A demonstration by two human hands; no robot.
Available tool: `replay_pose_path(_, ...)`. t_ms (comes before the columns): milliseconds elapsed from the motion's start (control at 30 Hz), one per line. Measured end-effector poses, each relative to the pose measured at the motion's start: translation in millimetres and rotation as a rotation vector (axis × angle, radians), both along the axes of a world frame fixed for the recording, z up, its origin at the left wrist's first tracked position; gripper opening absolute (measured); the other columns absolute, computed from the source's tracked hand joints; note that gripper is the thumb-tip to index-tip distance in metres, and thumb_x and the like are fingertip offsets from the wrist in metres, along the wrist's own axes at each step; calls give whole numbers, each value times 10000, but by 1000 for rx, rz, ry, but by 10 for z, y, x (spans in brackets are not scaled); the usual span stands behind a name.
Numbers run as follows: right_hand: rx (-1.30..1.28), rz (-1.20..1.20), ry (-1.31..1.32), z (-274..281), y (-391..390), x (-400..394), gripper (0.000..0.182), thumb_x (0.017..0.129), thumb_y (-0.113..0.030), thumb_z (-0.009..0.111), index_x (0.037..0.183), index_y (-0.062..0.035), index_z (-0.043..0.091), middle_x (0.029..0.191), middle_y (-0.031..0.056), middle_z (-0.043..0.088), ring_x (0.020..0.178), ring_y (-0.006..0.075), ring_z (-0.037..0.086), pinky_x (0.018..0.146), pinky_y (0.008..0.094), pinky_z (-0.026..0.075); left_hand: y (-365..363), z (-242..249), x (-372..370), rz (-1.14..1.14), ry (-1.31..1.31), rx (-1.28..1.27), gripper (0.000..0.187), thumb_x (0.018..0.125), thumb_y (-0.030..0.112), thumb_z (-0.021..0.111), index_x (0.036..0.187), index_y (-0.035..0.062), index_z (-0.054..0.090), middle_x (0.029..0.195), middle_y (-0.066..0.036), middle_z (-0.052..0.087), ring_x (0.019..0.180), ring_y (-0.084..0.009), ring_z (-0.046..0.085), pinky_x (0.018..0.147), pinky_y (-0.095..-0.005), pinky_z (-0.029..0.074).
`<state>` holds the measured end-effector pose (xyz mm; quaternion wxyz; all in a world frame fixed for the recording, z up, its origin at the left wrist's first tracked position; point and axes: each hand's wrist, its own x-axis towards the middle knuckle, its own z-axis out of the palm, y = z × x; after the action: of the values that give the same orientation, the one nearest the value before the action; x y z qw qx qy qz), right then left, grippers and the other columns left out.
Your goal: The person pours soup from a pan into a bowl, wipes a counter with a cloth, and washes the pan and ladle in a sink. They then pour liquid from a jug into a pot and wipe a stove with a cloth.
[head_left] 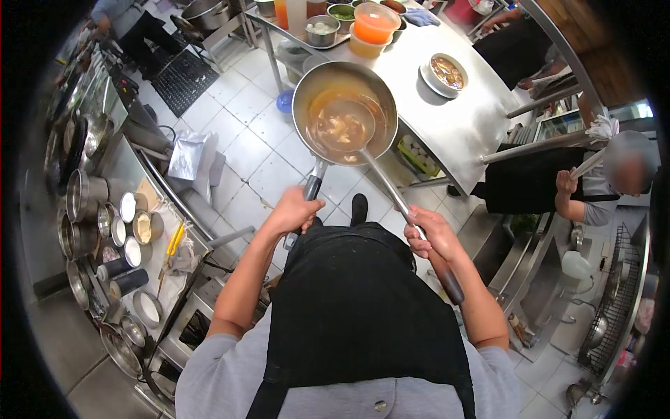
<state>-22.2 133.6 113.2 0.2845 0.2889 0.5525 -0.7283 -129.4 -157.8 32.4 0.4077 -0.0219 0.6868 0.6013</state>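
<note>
My left hand [294,211] is closed around the dark handle of a metal frying pan [304,91], which I hold out in front of me above the floor. Brown sauce with pale pieces [335,105] lies in the pan. In my right hand [434,232] is the long handle of a ladle [385,180]. The ladle's bowl rests inside the pan, filled with the same sauce and pieces. To the right of the pan, a white bowl [427,78] holding brown soup or stew stands on the steel table [447,126].
Orange tubs [375,26] and metal containers [322,31] line the table's far left edge. On my left runs a counter with pots [85,188], white-filled containers and yellow-handled tools [176,239]. A co-worker in a black apron [534,178] stands right; other people are farther off.
</note>
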Motion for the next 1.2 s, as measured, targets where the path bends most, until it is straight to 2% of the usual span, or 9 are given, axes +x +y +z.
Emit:
replay_pose_path(67,-350,-48,-30,56,45,-14,343,992,-196,424,1292,-31,447,675,-12,434,433,33,368,369,209,343,-18,-33,-6,-14,-9,10,239,853,101,618,703,64,436,505,6,446,365,-82,423,344,-270,384)
replay_pose_path(333,-250,-74,8,706,217,-20,335,1000,-187,390,1291,-32,447,673,-24,421,426,14,353,346,177,313,146,96,-66,-45,-54,53,242,855,107,623,717,75,427,497,9,430,364,-85,413,351,-272,390)
replay_pose_path(667,-268,-247,117,1162,1142,-289,354,1012,-180,358,1281,36,440,659,-46,434,409,-21,358,329,147,333,665,116,-291,-120,-51,87,240,852,112,629,722,81,429,501,12,421,364,-85,396,355,-274,374)
replay_pose_path(800,-251,-314,181,1052,1651,-562,337,1007,-195,400,1261,18,458,690,-43,437,428,-24,358,331,145,325,846,132,-317,-97,-81,91,241,859,108,627,713,76,438,493,6,420,373,-92,409,368,-274,376)
replay_pose_path(900,-221,-336,193,894,2009,-830,352,1002,-195,414,1276,20,461,677,-45,388,443,-13,360,331,145,352,953,136,-312,-88,-104,84,227,859,106,628,722,62,454,490,7,415,373,-93,408,369,-273,377)
replay_pose_path(1000,-102,-308,228,632,2337,-1104,311,992,-184,435,1226,15,483,692,-40,409,452,-6,356,356,162,332,1039,120,-295,-64,-114,83,220,857,97,631,723,56,461,491,4,421,372,-95,412,367,-275,377)
replay_pose_path(1067,28,-268,272,404,2556,-1261,259,973,-196,485,1143,-2,506,703,-28,431,474,14,347,414,200,312,1077,99,-279,-47,-102,17,212,855,96,632,728,50,469,493,-1,435,371,-97,417,368,-274,379)
replay_pose_path(1100,29,-268,276,302,2652,-1333,201,951,-185,511,1066,-20,515,706,-14,448,477,30,352,420,213,313,1083,68,-262,-43,-101,25,200,858,102,644,790,52,463,511,6,434,365,-87,399,361,-266,372)
replay_pose_path(1200,109,-293,266,71,2826,-1487,142,942,-176,509,979,-40,500,707,-7,463,477,35,367,419,217,329,1113,54,-227,-13,-116,0,198,859,101,639,786,48,463,512,7,435,364,-85,399,358,-267,381)
